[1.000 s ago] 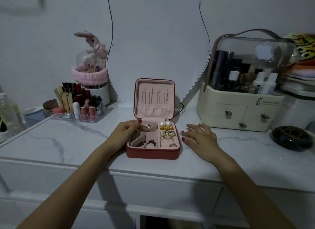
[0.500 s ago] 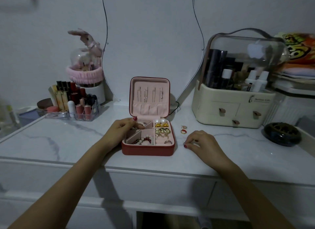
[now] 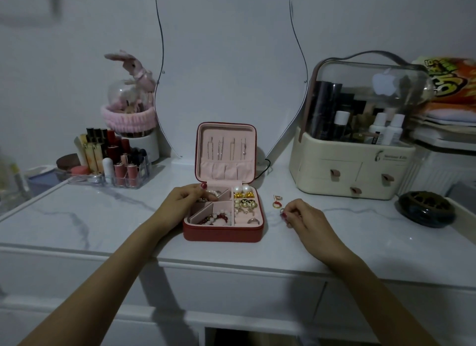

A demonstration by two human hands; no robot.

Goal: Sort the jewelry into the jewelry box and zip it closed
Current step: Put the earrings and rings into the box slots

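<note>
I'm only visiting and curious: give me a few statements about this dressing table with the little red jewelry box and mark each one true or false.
1. The jewelry box is zipped shut. False: its lid stands open.
2. The left hand rests at the box's rear left compartment. True.
3. Two pearl earrings lie in the box's rear right corner. True.
4. The right hand is inside the box. False: it is on the tabletop to the right of the box, fingers curled around a small piece.
5. Every piece of jewelry is already in the box. False: a small gold and red earring lies on the tabletop beside it.
</note>
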